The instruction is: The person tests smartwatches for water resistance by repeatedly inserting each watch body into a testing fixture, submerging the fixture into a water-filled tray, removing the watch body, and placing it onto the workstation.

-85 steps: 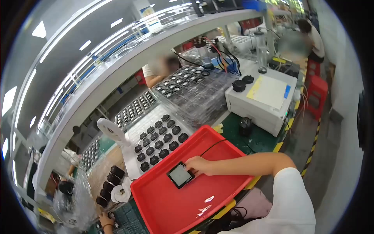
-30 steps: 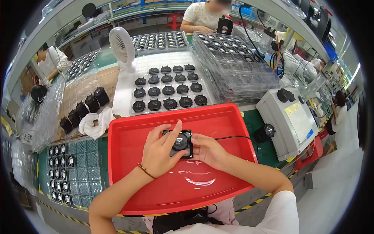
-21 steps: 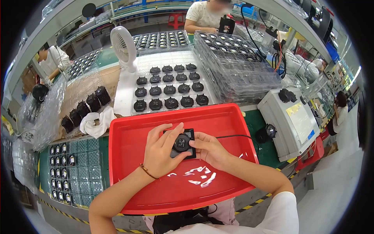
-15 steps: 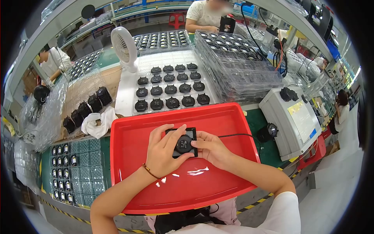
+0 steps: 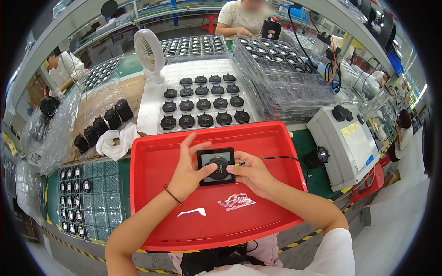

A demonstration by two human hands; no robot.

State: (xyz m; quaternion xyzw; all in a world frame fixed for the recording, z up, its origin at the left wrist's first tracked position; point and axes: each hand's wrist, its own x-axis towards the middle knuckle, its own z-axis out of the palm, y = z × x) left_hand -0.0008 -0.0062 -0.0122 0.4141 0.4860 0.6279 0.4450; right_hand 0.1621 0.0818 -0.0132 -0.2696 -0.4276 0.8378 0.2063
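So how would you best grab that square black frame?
Probably by the far edge of the square black frame, coming from beyond it: that straight edge looks bare, while the left hand overlaps the left side and the right hand the right.

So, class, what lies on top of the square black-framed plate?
A round black part, with thumbs of the left hand and right hand on it. The plate shows past its edge; what it covers cannot be seen.

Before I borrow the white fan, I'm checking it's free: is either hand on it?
No, the left hand and right hand are at the black disc, away from the white fan.
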